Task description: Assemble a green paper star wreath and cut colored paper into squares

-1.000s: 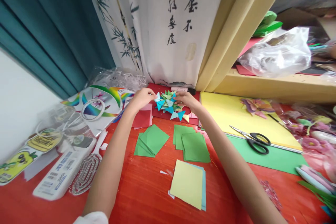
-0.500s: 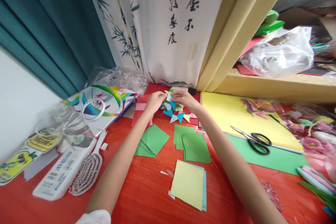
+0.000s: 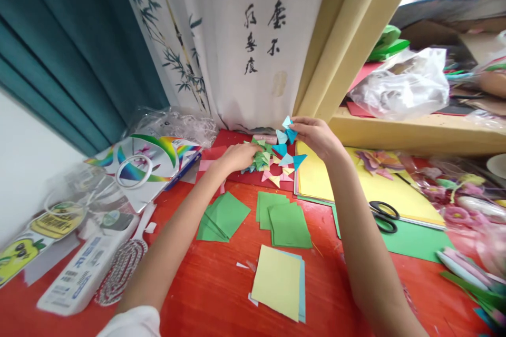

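Note:
At the back of the red table, my right hand (image 3: 316,136) pinches one end of a blue folded paper chain (image 3: 281,148), made of light and dark blue pointed pieces. The chain hangs partly raised, its lower pieces near the pile. My left hand (image 3: 242,157) lies to the left with its fingers bent together on green folded paper pieces (image 3: 262,160); its fingertips are partly hidden. Pink and yellow folded pieces (image 3: 275,180) rest just in front of them. Green paper squares (image 3: 224,216) and more green squares (image 3: 290,225) lie nearer, with a yellow paper square (image 3: 276,281) over a blue one.
Black-handled scissors (image 3: 385,216) lie on yellow paper sheets (image 3: 328,174) at the right, partly behind my right forearm. At the left are a roll of white tape (image 3: 134,171), a hairbrush (image 3: 122,268) and a white package (image 3: 75,279). A shelf (image 3: 379,124) stands at the back right.
My hands were close together over the folded pieces. Now my right hand has moved right and up with the blue chain, while the left stays at the green pieces. The view has shifted slightly.

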Available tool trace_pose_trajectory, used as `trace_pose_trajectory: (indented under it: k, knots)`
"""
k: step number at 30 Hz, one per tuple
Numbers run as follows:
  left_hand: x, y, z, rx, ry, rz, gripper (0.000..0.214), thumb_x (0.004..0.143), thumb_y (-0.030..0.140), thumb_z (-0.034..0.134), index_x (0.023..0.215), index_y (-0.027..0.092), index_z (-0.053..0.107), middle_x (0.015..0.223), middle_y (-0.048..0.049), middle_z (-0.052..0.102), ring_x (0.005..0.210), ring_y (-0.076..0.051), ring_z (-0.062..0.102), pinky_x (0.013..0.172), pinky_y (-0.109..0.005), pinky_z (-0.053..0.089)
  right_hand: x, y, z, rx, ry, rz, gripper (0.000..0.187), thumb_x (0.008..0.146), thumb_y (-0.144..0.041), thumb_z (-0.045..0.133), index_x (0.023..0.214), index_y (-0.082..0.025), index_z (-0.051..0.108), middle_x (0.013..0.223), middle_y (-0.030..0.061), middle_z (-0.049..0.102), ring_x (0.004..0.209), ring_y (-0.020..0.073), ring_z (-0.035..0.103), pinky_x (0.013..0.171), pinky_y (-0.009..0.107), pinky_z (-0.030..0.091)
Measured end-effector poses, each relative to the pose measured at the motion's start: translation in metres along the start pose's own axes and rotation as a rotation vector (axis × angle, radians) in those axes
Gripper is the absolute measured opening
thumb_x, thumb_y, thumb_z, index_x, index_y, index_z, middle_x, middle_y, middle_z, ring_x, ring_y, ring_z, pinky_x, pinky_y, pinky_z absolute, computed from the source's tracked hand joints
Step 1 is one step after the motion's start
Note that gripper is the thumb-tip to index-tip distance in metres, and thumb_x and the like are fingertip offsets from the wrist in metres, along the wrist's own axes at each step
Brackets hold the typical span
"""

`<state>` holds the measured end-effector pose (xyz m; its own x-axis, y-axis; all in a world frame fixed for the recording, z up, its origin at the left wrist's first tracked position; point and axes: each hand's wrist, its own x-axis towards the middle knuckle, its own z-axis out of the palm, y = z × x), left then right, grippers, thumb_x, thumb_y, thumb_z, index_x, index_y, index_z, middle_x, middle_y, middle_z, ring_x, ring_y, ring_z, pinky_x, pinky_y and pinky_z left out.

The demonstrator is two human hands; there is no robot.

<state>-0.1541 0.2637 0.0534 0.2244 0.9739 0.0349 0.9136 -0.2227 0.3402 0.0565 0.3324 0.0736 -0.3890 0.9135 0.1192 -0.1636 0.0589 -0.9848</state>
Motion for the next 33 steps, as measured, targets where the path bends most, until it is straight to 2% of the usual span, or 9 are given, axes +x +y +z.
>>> trace_pose_trajectory:
  k: [3, 7, 12, 15, 18, 22, 25, 29, 33]
  knots:
    - [0.021, 0.001, -0.007, 0.093, -0.132, 0.012, 0.046, 0.066, 0.007, 0.054, 0.105, 0.030, 0.062, 0.116, -0.0041, 0.061, 0.098, -0.026, 0.057, 0.083, -0.035, 0.040, -0.003, -0.004, 0.000, -0.022, 0.023, -0.010, 0.024, 0.066, -0.022, 0.069, 0.088, -0.013, 0.065, 0.079, 0.0036, 0.064, 0.067, 0.0097, 0.058, 0.067, 0.022, 0.048]
    - [0.037, -0.001, -0.017, 0.172, -0.179, 0.037, 0.037, 0.067, 0.008, 0.052, 0.098, 0.025, 0.065, 0.110, -0.0071, 0.063, 0.098, -0.026, 0.057, 0.081, -0.032, 0.040, -0.003, -0.006, 0.000, -0.028, 0.031, -0.006, 0.022, 0.066, -0.022, 0.069, 0.085, -0.014, 0.065, 0.080, 0.0034, 0.064, 0.067, 0.0097, 0.058, 0.068, 0.023, 0.048]
    - [0.031, 0.000, -0.023, 0.212, -0.223, 0.069, 0.034, 0.066, 0.014, 0.055, 0.097, 0.025, 0.066, 0.105, -0.0060, 0.064, 0.093, -0.023, 0.058, 0.077, -0.027, 0.041, -0.003, -0.005, -0.001, -0.015, 0.043, -0.011, 0.023, 0.065, -0.023, 0.070, 0.086, -0.015, 0.065, 0.082, 0.0037, 0.064, 0.069, 0.0104, 0.058, 0.069, 0.024, 0.048]
    - [0.021, 0.000, -0.017, 0.248, -0.281, 0.063, 0.030, 0.063, 0.019, 0.059, 0.091, 0.024, 0.067, 0.098, -0.0079, 0.065, 0.084, -0.024, 0.059, 0.071, -0.029, 0.042, -0.003, -0.005, -0.001, -0.004, 0.038, -0.011, 0.022, 0.065, -0.023, 0.070, 0.085, -0.014, 0.065, 0.082, 0.0041, 0.064, 0.070, 0.0113, 0.059, 0.070, 0.024, 0.048]
    - [0.016, -0.002, -0.010, 0.277, -0.292, 0.054, 0.028, 0.064, 0.023, 0.059, 0.091, 0.023, 0.066, 0.100, -0.0084, 0.064, 0.084, -0.024, 0.059, 0.069, -0.029, 0.042, -0.002, -0.004, 0.000, 0.004, 0.035, -0.007, 0.021, 0.065, -0.022, 0.069, 0.084, -0.014, 0.065, 0.081, 0.0038, 0.064, 0.069, 0.0111, 0.059, 0.070, 0.024, 0.048]
    - [0.015, -0.007, -0.008, 0.299, -0.265, 0.048, 0.024, 0.067, 0.024, 0.055, 0.089, 0.023, 0.065, 0.098, -0.0077, 0.064, 0.085, -0.023, 0.059, 0.069, -0.028, 0.042, -0.002, -0.004, 0.000, 0.020, 0.035, 0.002, 0.020, 0.065, -0.019, 0.070, 0.084, -0.014, 0.065, 0.079, 0.0035, 0.064, 0.067, 0.0104, 0.059, 0.069, 0.023, 0.049]
    - [0.014, -0.009, -0.017, 0.317, -0.232, 0.051, 0.022, 0.066, 0.025, 0.056, 0.086, 0.021, 0.065, 0.094, -0.0086, 0.064, 0.083, -0.024, 0.059, 0.069, -0.029, 0.042, -0.001, -0.004, 0.000, 0.047, 0.044, 0.015, 0.020, 0.064, -0.017, 0.070, 0.083, -0.013, 0.065, 0.079, 0.0047, 0.065, 0.068, 0.0113, 0.060, 0.068, 0.023, 0.049]
    - [0.005, -0.010, -0.048, 0.333, -0.126, 0.067, 0.030, 0.071, 0.024, 0.050, 0.099, 0.019, 0.060, 0.105, -0.0098, 0.060, 0.093, -0.024, 0.057, 0.078, -0.030, 0.042, 0.006, 0.006, 0.014, 0.106, 0.097, 0.031, 0.016, 0.065, -0.016, 0.067, 0.079, -0.013, 0.063, 0.075, 0.0043, 0.065, 0.067, 0.0120, 0.061, 0.069, 0.025, 0.051]
    - [-0.014, -0.009, -0.086, 0.416, 0.101, 0.030, 0.034, 0.075, 0.022, 0.046, 0.107, 0.017, 0.055, 0.111, -0.0104, 0.056, 0.099, -0.025, 0.054, 0.082, -0.032, 0.042, 0.017, 0.043, 0.055, 0.135, 0.179, 0.043, 0.012, 0.071, -0.018, 0.060, 0.082, -0.013, 0.060, 0.076, 0.0026, 0.063, 0.070, 0.0114, 0.061, 0.068, 0.024, 0.051]
